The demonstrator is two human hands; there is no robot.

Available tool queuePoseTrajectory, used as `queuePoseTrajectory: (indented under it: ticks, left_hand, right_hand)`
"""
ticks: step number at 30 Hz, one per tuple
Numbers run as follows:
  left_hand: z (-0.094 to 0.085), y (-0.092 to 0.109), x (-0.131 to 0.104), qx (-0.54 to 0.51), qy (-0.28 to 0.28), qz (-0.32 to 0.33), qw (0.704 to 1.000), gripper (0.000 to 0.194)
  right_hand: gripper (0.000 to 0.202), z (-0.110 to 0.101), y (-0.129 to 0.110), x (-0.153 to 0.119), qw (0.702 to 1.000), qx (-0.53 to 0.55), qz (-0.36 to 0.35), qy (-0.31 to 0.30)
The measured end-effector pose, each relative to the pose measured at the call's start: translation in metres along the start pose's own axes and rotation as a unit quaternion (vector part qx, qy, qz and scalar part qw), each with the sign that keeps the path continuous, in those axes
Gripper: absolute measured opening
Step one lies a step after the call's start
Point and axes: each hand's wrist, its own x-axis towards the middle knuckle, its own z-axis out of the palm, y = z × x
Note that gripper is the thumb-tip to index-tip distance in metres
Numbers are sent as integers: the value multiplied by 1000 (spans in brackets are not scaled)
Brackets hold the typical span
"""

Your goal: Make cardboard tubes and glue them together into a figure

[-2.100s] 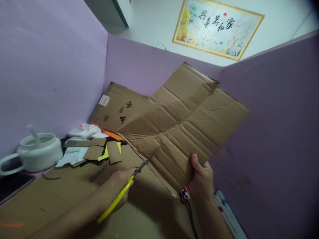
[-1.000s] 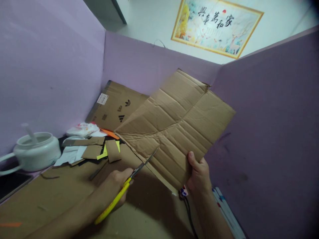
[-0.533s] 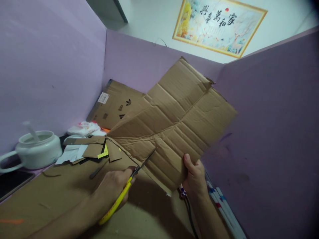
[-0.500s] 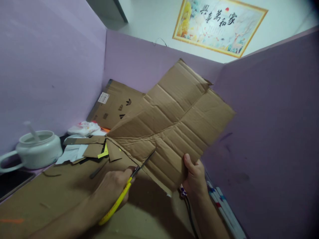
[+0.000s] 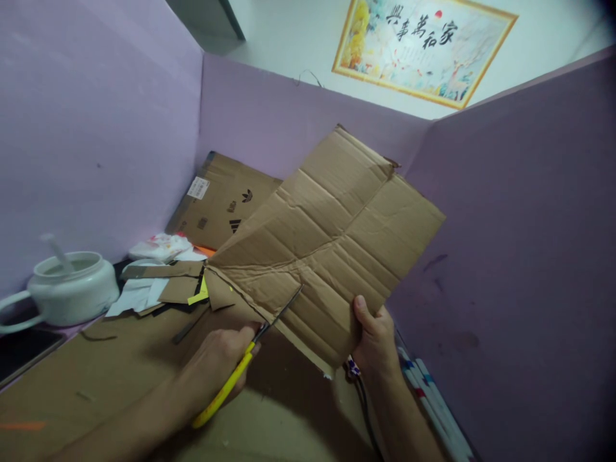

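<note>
A large creased cardboard sheet (image 5: 327, 237) is held up tilted in front of me. My right hand (image 5: 375, 333) grips its lower right edge, with the thumb on the near face and the fingers behind. In my left hand (image 5: 221, 356) are scissors with yellow handles (image 5: 224, 391), the hand closed around them. One dark blade lies across the front of the sheet, reaching in from its lower edge; the other blade is hidden behind the cardboard.
On the left stands a white pot (image 5: 72, 289) with a handle and a stick in it. Cardboard and paper scraps (image 5: 180, 289) lie beside it. A printed cardboard box (image 5: 221, 199) leans at the back. White rolled tubes (image 5: 433, 404) lie right, along the purple partition (image 5: 510, 256).
The top of the cardboard sheet has tipped slightly down and to the left. Both hands keep their hold, and the scissors stay at nearly the same spot on the lower edge.
</note>
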Motion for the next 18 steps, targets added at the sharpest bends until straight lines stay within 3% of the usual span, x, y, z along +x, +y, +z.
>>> queuePoseTrajectory:
  ticks: [5, 11, 18]
  left_hand:
    - [-11, 8, 1, -22, -22, 0, 1000, 18]
    - [-31, 13, 2, -104, -98, -35, 989, 16]
    - [-31, 2, 4, -118, -89, -40, 988, 22]
  right_hand:
    - [53, 0, -2, 2, 1000, 8, -7, 23]
    - [38, -7, -16, 11, 987, 30, -55, 147]
    - [40, -11, -16, 17, 988, 38, -44, 141]
